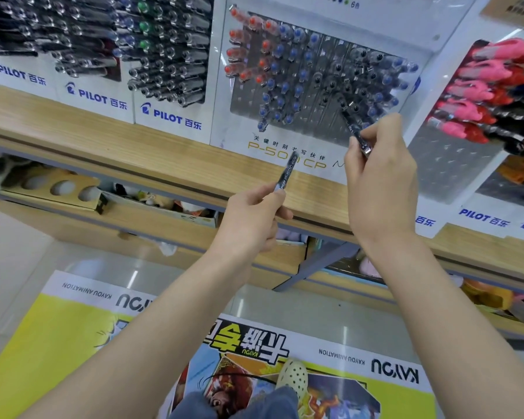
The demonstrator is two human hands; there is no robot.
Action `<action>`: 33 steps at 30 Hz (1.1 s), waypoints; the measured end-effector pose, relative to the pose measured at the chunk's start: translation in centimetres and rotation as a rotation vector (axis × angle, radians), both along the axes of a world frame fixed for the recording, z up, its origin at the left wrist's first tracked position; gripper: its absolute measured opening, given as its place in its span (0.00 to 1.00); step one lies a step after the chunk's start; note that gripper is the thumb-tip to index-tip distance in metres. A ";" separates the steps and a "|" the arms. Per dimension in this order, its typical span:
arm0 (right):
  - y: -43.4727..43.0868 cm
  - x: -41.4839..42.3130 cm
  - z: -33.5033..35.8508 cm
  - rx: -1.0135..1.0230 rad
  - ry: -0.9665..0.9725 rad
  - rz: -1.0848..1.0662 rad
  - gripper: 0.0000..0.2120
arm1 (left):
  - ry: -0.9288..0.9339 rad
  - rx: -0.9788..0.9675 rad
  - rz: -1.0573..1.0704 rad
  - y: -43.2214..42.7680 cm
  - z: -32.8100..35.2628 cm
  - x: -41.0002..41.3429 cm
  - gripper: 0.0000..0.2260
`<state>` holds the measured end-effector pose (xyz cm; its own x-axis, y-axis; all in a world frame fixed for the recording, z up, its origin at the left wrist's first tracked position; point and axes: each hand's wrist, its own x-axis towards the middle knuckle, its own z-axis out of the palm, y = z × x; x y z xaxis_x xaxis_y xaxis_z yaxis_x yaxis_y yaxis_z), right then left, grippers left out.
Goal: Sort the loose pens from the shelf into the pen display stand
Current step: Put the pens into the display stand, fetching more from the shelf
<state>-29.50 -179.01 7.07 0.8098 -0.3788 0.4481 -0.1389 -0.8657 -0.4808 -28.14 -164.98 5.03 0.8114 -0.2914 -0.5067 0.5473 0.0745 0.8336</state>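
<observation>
Pens in hand: two, both black. My left hand (251,219) curls round the first pen (286,173) above the shelf (103,128) front edge, in front of the pen display stand (221,86). My right hand (378,182) pinches the second pen (356,131), its far end at the stand's lower right rows. Racked pens (285,71), capped red, blue and black, blur together; I cannot count them.

The right fingers (384,131) hide the lower end of the black pen (352,125); its print is too small to read. The left fingers (263,201) cover the second pen (287,172) below its label. Above both, the top edge cuts the pen display stand (242,131)
</observation>
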 end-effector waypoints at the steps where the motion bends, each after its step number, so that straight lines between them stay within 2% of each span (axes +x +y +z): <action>1: -0.1 0.3 0.0 -0.006 0.009 -0.008 0.04 | 0.001 0.000 -0.002 0.0 0.0 0.0 0.12; 5: -0.2 1.3 0.0 -0.063 0.020 -0.040 0.06 | -0.012 0.011 -0.029 0.4 0.3 0.2 0.11; 12: -0.2 1.3 -0.8 -0.106 -0.087 -0.002 0.12 | 0.018 0.006 -0.048 0.9 1.1 0.7 0.07; 16: -0.7 1.4 -0.4 -0.057 -0.108 0.014 0.07 | 0.011 0.032 -0.052 0.8 1.2 1.1 0.06; 18: -1.0 1.7 -0.2 -0.111 -0.117 0.000 0.05 | -0.007 0.048 -0.048 0.7 1.1 1.3 0.07; 25: -1.1 2.6 -0.6 -0.200 -0.182 -0.020 0.07 | -0.093 0.121 -0.112 0.7 1.1 1.5 0.08; 33: -1.8 2.8 0.4 -0.090 -0.145 -0.030 0.06 | -0.142 0.170 -0.185 0.2 1.8 1.4 0.08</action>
